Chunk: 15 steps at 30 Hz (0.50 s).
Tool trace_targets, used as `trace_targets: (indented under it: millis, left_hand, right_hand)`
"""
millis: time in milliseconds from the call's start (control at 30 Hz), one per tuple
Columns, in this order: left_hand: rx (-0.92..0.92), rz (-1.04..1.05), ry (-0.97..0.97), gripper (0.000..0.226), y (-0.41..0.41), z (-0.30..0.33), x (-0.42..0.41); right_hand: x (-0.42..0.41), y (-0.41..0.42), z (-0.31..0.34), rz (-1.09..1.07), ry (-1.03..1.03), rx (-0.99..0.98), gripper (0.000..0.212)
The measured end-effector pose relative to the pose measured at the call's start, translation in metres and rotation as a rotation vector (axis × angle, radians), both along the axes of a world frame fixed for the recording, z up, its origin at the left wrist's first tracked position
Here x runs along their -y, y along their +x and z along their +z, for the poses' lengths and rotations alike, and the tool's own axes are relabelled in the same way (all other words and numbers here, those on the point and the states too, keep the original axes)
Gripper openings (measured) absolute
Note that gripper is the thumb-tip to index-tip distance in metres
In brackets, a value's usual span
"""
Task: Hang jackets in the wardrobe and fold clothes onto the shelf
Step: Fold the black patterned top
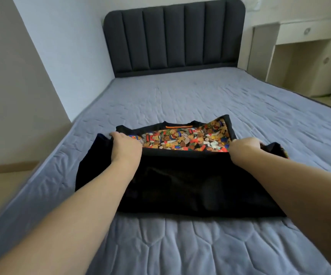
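Here, far left: a pale wall (21, 76) runs alongside the bed (180, 96), and a strip of light floor (5, 175) shows below it. The bed carries a quilted blue-grey cover; its dark padded headboard (173, 36) with vertical channels stands at the far end.

Left hand (125, 145): back of the hand up, fingers curled over the left end of a folded edge of the black garment (180, 185), gripping the cloth. The fingertips are hidden under the fabric. The forearm reaches in from the lower left.

Centre: the garment lies on the near half of the bed, well short of the headboard. The near part is plain black cloth, held up taut between the two hands. Beyond that edge the garment's bright patterned panel (184, 139) shows, crowded with small teddy-bear figures in red, yellow, blue and brown. A black neckline with a short orange strip (179, 126) sits at the far side, towards the headboard.

Right hand (244, 147): also knuckles up, fingers curled round the right end of the same edge, holding it. Just past it a black corner of the garment sticks out to the right.

Far right: pale built-in cabinets (309, 56) with round recessed pulls stand beside the bed.
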<state>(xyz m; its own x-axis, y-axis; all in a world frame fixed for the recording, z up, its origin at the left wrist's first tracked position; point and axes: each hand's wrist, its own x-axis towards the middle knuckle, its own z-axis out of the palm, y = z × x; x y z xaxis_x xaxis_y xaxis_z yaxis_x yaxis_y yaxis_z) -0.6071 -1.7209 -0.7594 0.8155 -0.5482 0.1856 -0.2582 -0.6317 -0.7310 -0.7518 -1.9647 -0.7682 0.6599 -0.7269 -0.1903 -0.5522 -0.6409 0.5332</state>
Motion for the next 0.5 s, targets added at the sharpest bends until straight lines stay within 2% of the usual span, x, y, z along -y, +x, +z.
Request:
trace_targets:
  millis: [133,233,333,367,433,500]
  left_hand:
    - [-0.061,0.014,-0.127,0.018,0.083,0.019,0.026]
    - [-0.072,0.064,-0.210,0.010,0.149,0.028,0.065]
    - [-0.057,0.101,-0.334,0.024,0.215,0.021,0.107]
    - [-0.098,0.084,-0.441,0.029,0.235,0.007,0.118]
    - [-0.344,0.037,-0.684,0.031,0.260,-0.047,0.132]
    - [-0.472,-0.079,-0.748,0.035,0.262,-0.116,0.131]
  right_hand:
    - [0.060,0.055,0.025,-0.029,0.111,0.282,0.037]
    - [0.105,0.113,0.036,-0.010,0.145,0.486,0.018]
    - [0.140,0.171,0.025,0.031,0.063,0.595,0.006]
    - [0.151,0.185,0.008,0.049,0.032,0.631,0.006]
    - [0.162,0.204,-0.045,0.070,-0.019,0.670,0.015]
    - [0.168,0.207,-0.107,0.069,-0.021,0.710,0.019]
